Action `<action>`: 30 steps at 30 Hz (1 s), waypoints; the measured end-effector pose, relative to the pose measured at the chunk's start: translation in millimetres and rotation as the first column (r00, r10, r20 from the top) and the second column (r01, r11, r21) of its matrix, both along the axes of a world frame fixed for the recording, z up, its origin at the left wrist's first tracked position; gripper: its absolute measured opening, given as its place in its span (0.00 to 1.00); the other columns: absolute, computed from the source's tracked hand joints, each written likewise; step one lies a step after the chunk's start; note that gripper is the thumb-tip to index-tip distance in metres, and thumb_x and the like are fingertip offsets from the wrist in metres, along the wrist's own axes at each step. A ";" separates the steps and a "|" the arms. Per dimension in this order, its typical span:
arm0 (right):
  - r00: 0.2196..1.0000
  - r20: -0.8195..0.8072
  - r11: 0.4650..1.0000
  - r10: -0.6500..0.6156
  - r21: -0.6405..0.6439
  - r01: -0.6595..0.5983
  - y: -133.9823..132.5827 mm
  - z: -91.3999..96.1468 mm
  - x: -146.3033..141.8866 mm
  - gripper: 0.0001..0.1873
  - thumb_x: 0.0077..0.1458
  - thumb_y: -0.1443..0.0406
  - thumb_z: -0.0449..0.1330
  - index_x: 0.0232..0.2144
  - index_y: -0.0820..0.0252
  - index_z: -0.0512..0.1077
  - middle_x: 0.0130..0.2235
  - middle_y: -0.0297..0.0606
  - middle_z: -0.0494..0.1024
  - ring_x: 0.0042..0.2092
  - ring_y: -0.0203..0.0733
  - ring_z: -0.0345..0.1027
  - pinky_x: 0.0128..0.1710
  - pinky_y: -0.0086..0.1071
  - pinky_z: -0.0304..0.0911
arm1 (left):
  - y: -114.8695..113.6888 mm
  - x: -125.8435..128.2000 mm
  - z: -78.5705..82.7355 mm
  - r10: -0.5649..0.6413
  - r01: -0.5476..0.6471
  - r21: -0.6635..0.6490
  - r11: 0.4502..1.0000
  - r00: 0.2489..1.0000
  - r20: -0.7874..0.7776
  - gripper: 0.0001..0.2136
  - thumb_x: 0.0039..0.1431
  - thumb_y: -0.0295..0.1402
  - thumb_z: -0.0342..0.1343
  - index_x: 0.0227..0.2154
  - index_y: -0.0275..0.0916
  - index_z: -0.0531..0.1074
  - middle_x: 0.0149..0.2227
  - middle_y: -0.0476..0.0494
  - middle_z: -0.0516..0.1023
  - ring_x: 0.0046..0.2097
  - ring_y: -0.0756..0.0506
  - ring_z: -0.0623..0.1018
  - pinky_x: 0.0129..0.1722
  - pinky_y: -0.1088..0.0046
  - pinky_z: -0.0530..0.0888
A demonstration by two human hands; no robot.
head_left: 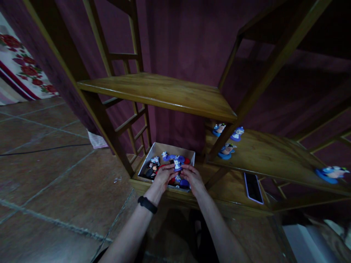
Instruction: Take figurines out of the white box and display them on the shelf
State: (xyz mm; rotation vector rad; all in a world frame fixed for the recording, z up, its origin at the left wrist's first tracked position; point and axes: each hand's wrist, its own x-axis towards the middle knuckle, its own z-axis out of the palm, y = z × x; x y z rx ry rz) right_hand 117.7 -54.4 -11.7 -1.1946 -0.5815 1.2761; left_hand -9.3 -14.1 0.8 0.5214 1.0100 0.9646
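Note:
A white cardboard box rests on the lowest wooden shelf and holds several small figurines on blue and red bases. Both my hands reach into it. My left hand, with a black band on the wrist, and my right hand close their fingers from either side on one small blue-and-white figurine above the box's front half. Other figurines in the box lie to the left of my hands.
Three figurines stand on the middle wooden shelf to the right, another lies at its far right end. A phone lies on the lowest shelf. An upper shelf overhangs the box. Tiled floor spreads left.

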 end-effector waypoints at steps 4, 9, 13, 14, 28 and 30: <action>1.000 0.004 1.000 0.003 -0.019 -0.003 0.4 2.2 -1.4 0.13 0.35 0.62 0.64 0.29 0.59 0.74 0.29 0.34 0.76 0.32 0.37 0.69 0.36 0.32 0.65 | -0.2 -0.6 -0.8 -0.013 0.013 0.010 1.000 1.000 0.010 0.08 0.44 0.15 0.58 0.28 0.31 0.76 0.28 0.41 0.79 0.31 0.49 0.78 0.37 0.73 0.76; 1.000 0.005 0.999 0.028 -0.024 -0.028 1.1 2.8 -2.4 0.14 0.34 0.63 0.65 0.29 0.59 0.74 0.28 0.33 0.76 0.32 0.37 0.69 0.35 0.32 0.64 | -0.2 -1.7 -2.6 -0.040 0.039 0.036 0.999 0.999 0.011 0.09 0.42 0.17 0.60 0.29 0.32 0.76 0.28 0.41 0.79 0.31 0.50 0.78 0.36 0.75 0.75; 0.999 -0.004 0.999 0.038 -0.008 -0.038 1.5 0.9 -2.4 0.15 0.34 0.61 0.65 0.30 0.58 0.73 0.29 0.33 0.76 0.32 0.37 0.69 0.35 0.32 0.65 | -0.7 -2.6 -3.5 -0.063 0.062 0.054 0.997 0.998 0.010 0.09 0.42 0.18 0.61 0.29 0.32 0.75 0.28 0.43 0.79 0.30 0.50 0.78 0.34 0.76 0.75; 0.999 -0.003 0.999 0.036 -0.003 -0.036 1.5 0.6 -2.5 0.15 0.34 0.61 0.65 0.30 0.58 0.73 0.29 0.33 0.76 0.33 0.37 0.69 0.35 0.32 0.65 | -1.0 -2.6 -3.9 -0.063 0.063 0.057 0.996 0.998 0.010 0.10 0.41 0.18 0.62 0.29 0.32 0.75 0.28 0.43 0.79 0.30 0.50 0.78 0.34 0.77 0.75; 1.000 0.008 1.000 0.025 -0.009 -0.025 -0.6 2.1 -4.1 0.15 0.34 0.61 0.66 0.29 0.57 0.71 0.33 0.34 0.75 0.35 0.39 0.69 0.36 0.33 0.65 | -2.3 -1.0 -6.0 -0.005 0.005 0.071 0.997 1.000 -0.006 0.14 0.33 0.20 0.67 0.26 0.34 0.73 0.26 0.47 0.77 0.28 0.51 0.76 0.32 0.76 0.73; 1.000 0.008 1.000 0.029 -0.012 -0.029 -0.6 1.5 -4.1 0.15 0.34 0.61 0.66 0.29 0.57 0.71 0.33 0.34 0.75 0.35 0.39 0.69 0.36 0.33 0.65 | -2.3 -1.0 -5.7 -0.010 0.011 0.067 0.998 1.000 -0.011 0.13 0.34 0.20 0.67 0.26 0.34 0.73 0.26 0.47 0.77 0.28 0.51 0.76 0.32 0.77 0.73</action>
